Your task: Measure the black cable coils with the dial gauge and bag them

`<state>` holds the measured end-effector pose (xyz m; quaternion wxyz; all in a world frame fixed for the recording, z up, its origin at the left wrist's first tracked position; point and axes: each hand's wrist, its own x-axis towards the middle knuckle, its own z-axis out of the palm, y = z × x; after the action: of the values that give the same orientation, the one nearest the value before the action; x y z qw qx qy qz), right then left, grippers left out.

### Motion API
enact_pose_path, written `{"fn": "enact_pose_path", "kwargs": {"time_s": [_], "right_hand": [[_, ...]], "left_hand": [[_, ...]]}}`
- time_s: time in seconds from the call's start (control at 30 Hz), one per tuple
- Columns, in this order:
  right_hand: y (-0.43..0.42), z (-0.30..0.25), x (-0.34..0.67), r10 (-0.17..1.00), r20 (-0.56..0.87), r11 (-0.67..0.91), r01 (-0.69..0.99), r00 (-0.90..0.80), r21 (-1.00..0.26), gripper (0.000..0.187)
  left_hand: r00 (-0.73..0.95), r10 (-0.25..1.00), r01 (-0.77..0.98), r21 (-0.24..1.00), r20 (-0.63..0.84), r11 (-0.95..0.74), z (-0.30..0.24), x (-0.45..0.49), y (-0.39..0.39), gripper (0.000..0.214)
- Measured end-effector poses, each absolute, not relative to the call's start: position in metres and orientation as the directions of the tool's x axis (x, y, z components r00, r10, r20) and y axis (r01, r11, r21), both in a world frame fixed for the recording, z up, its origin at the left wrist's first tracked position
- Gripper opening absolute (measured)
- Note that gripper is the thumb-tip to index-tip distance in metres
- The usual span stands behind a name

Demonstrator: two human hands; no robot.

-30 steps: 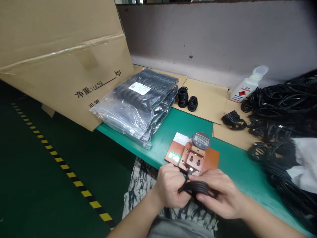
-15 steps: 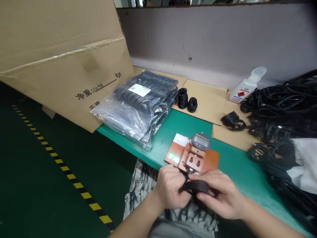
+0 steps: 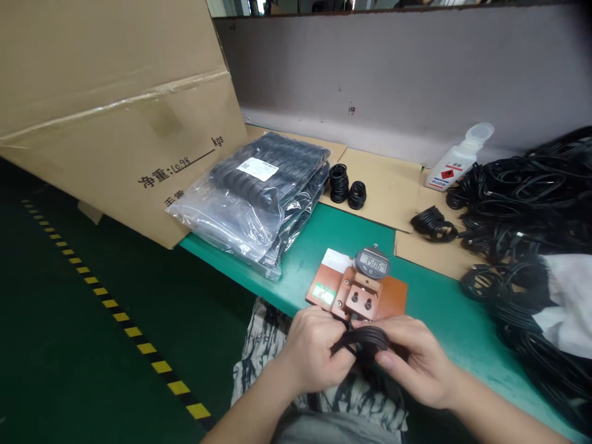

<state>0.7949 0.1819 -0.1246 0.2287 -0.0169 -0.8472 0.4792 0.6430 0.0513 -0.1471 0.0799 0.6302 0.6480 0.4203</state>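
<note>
Green bench, left hand and right hand together, clamped on black rings between them

Cardboard box: printed 净重, handwritten 10.98, then kgs. Digital gauge display: 3506, decimal point unclear. Bottle label: red hazard diamond, text too small. Bag sticker: illegible.

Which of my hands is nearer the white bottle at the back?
Right. The right hand is nearer, in front of the white bottle; the left hand is farther off to the left. Both hold black rings.
</note>
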Motion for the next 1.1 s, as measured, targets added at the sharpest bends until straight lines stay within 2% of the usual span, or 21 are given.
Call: {"fn": "enact_pose_path", "kwargs": {"time_s": [0.37,0.73,1.1], "right_hand": [[0.1808,-0.1214,0.7933,0.26,0.364,0.53,-0.183,-0.894,-0.828,0.036],[0.183,-0.1244,0.7951,0.246,0.324,0.459,-0.185,-0.913,-0.869,0.035],[0.1809,-0.1214,0.7946,0.275,0.294,0.467,-0.14,-0.915,-0.873,0.036]], "left_hand": [[-0.188,0.924,0.712,0.695,0.332,-0.105,-0.1442,0.6395,0.0513,0.031],[-0.201,0.918,0.7,0.705,0.341,-0.109,-0.1443,0.6397,0.0516,0.031],[-0.194,0.947,0.663,0.746,0.256,-0.066,-0.144,0.6389,0.0505,0.03]]}}
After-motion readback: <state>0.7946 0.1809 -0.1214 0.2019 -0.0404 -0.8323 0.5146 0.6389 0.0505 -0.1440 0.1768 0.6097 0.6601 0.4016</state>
